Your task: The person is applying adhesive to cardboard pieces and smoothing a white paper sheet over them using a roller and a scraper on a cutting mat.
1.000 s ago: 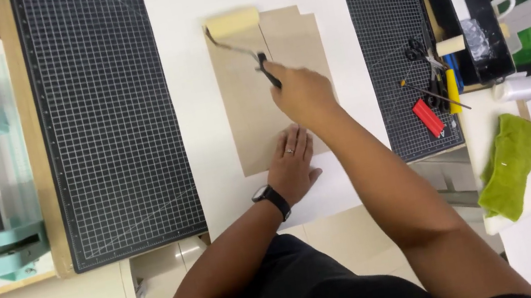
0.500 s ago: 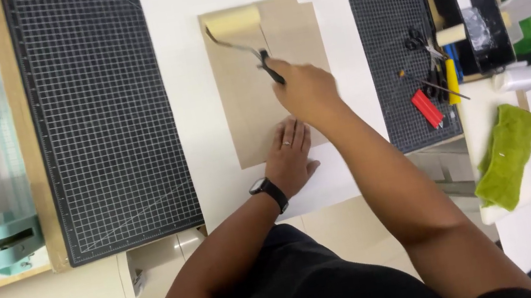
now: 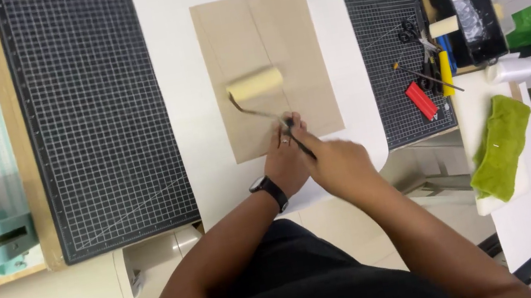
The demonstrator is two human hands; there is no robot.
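The right hand (image 3: 339, 161) grips the dark handle of a small roller (image 3: 256, 85) lying on the brown card (image 3: 262, 48), which rests on white paper (image 3: 183, 76), while the left hand's (image 3: 286, 163) fingers press flat on the card's near edge.

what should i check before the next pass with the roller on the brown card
1. Right hand grips the roller handle: ok.
2. Left hand presses the near edge of the brown card: ok.
3. Roller head lies on the card, inside its edges: ok.
4. White sheet lies under the whole card, covering the cutting mat: ok.
5. Scissors and red tool lie off the sheet: ok.
6. Coating even on the card: cannot tell.
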